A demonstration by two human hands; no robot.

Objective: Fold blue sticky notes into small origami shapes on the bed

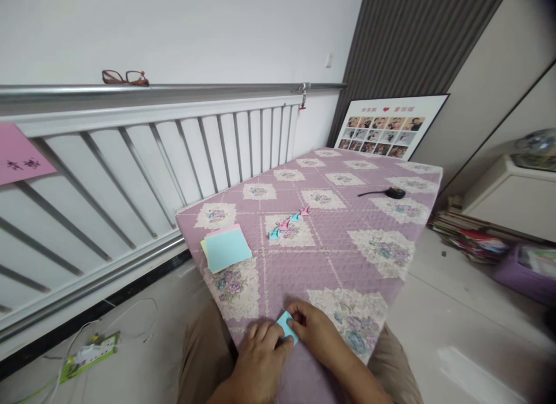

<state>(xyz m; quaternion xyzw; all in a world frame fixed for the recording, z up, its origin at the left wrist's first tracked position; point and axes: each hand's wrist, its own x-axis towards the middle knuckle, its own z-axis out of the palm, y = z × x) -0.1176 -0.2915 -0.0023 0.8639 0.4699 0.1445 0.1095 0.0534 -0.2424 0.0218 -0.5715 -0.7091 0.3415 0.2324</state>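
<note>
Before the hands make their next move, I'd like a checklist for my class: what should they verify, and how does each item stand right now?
1. Small blue paper between both hands: ok.
2. Left hand on the paper: ok, its fingers cover the left side.
3. Right hand pinching firmly: cannot tell; it touches the paper's right side, but its grip is partly hidden.
4. Paper edges lined up: cannot tell, too small and partly covered.
5. Folded pieces apart from the hands: ok, two blue and two pink in a slanting row farther up the table.
6. Sheet stack squared up: not ok, lower sheets poke out beneath the top blue one.
</note>
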